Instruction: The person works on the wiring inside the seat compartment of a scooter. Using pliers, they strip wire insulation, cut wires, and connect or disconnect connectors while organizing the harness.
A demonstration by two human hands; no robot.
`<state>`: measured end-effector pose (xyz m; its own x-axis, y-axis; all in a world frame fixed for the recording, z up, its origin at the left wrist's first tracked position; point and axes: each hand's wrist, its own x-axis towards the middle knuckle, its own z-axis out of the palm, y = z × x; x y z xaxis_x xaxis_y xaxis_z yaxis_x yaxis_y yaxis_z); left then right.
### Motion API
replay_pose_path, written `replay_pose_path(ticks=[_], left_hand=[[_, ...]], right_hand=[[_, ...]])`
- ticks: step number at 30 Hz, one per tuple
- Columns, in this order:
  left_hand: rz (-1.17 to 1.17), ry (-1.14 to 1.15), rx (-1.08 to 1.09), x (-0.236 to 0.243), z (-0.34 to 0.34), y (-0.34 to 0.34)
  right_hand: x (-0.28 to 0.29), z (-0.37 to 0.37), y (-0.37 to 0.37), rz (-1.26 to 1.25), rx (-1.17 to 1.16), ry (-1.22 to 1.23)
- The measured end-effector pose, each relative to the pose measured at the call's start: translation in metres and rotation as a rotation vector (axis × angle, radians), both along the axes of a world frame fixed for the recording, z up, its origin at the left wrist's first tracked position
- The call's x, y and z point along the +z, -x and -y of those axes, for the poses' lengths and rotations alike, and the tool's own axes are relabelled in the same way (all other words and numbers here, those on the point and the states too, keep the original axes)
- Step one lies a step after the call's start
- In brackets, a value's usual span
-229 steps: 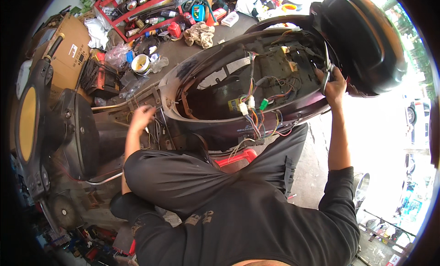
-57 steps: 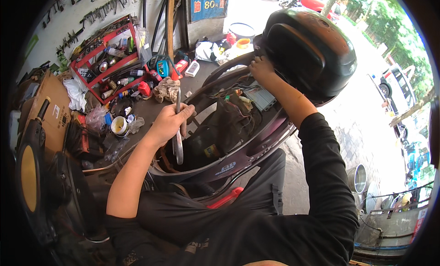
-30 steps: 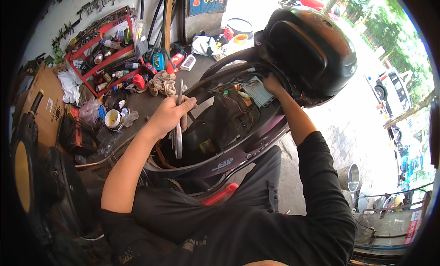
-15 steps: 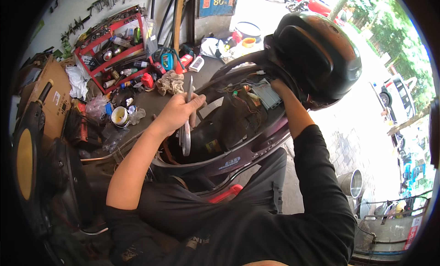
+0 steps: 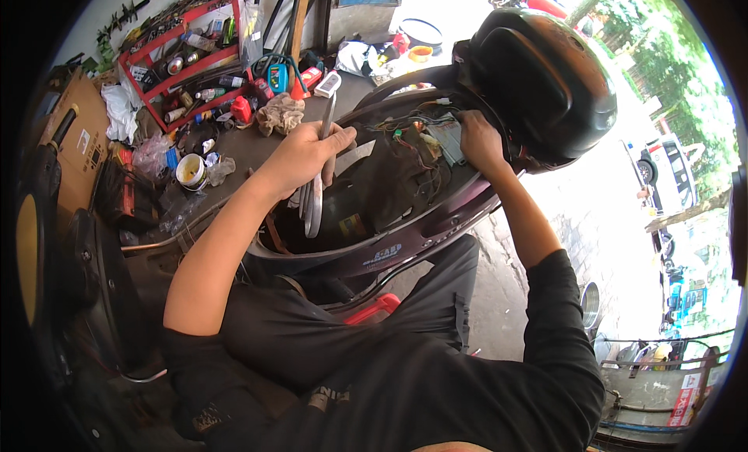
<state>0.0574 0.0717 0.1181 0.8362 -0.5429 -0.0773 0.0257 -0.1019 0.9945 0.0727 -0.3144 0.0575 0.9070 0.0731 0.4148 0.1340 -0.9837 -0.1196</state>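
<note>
My left hand (image 5: pixel 305 157) is closed around a long grey metal tool (image 5: pixel 313 210) with a bent, rounded lower end; its exact kind is unclear. The tool stands nearly upright above the open body of a scooter (image 5: pixel 389 249). Toward the rear of that compartment, my right hand (image 5: pixel 481 143) reaches in with curled fingers, beside a grey ribbed metal box (image 5: pixel 449 143). Whatever its fingertips grip is hidden. Loose coloured wires (image 5: pixel 413 148) run left of the box.
A black top case (image 5: pixel 541 90) rises behind my right hand. On the far left, a red metal rack (image 5: pixel 183 86) holds cans and bottles. A crumpled rag (image 5: pixel 280 114) and a white tub (image 5: pixel 191 170) lie on the floor beyond the scooter.
The view has shifted slightly. My right hand has come back a little from behind the ribbed box and shows more fully. The left hand keeps its hold on the metal tool.
</note>
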Motion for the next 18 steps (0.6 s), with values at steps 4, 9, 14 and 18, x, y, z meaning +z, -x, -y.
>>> replay_pose_path(ticks=[4,9,14,18], left_hand=[[0.001,0.008,0.006,-0.004,0.001,-0.002],[0.000,-0.002,-0.004,-0.003,0.001,-0.002],[-0.011,-0.039,0.028,-0.003,-0.003,0.001],[-0.012,-0.048,0.032,-0.005,-0.006,0.003]], right_hand=[[0.019,-0.042,0.036,-0.313,0.354,0.032],[0.011,-0.058,0.050,-0.289,0.421,0.097],[-0.020,-0.066,0.050,-0.279,0.295,0.062],[-0.048,-0.059,0.053,-0.373,0.314,0.335]])
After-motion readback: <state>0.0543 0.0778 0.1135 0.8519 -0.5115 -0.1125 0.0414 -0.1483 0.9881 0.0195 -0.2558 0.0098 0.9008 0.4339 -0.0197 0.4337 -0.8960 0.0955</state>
